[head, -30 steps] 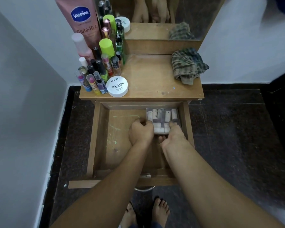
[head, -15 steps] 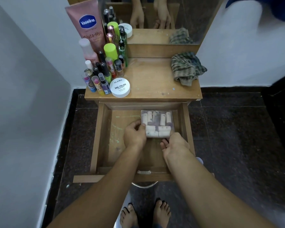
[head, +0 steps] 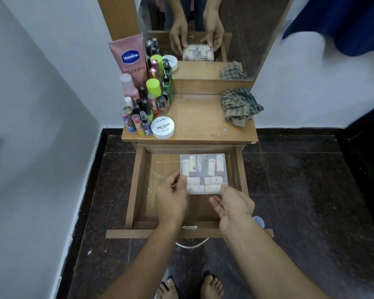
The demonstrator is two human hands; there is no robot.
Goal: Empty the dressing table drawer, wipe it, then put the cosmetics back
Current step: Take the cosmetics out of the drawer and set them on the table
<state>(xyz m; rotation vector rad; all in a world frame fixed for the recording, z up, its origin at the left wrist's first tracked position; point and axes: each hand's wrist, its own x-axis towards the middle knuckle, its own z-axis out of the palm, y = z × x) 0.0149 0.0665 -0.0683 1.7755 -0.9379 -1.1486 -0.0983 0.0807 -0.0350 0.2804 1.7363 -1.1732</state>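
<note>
Clear box (head: 203,173) of little bottles, in the middle of the frame, lifted over the open drawer (head: 136,186), higher than a moment ago. Left edge pinched by the left hand (head: 171,199), near right corner held by the right hand (head: 231,206).

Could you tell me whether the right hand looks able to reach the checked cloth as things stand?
Probably yes, once freed: the right hand is holding the clear box with the left hand, but the checked cloth lies uncovered on the tabletop with nothing before it.
</note>
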